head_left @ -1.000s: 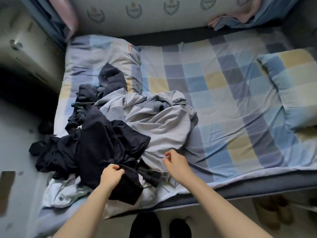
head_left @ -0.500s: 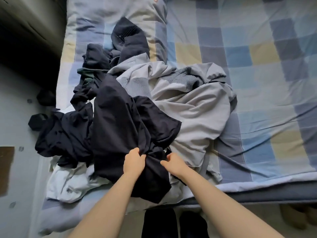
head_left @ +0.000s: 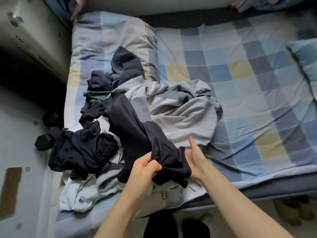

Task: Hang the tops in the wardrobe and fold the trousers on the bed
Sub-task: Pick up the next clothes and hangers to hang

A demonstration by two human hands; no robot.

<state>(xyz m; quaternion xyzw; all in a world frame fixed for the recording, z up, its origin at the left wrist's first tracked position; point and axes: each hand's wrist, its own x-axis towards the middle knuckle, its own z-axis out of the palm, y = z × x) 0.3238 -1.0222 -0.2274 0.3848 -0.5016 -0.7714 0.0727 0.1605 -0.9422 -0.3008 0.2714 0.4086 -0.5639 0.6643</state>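
Right at the near edge of the bed [head_left: 257, 107], a heap of clothes sits on the checked sheet, and everything else is placed from that heap. On its near side the left hand [head_left: 145, 166] has its fingers curled tight into a bunched fold of a dark garment [head_left: 137, 133], a thin, smooth, limp cloth that runs in a long band back across the heap. Just right of that fold the right hand [head_left: 197, 158] lies against the same cloth with its thumb raised; its fingers are hidden beneath, so whether they grip cannot be told. Behind the dark garment spreads a soft grey garment [head_left: 185, 117] with ribbed patches, rumpled in broad folds. Left of the heap more dark clothing [head_left: 80, 152] hangs over the bed's side edge, and pale cloth [head_left: 82, 194] lies crumpled at the near corner. Right of the heap the sheet lies flat and open up to a checked pillow [head_left: 307, 60].
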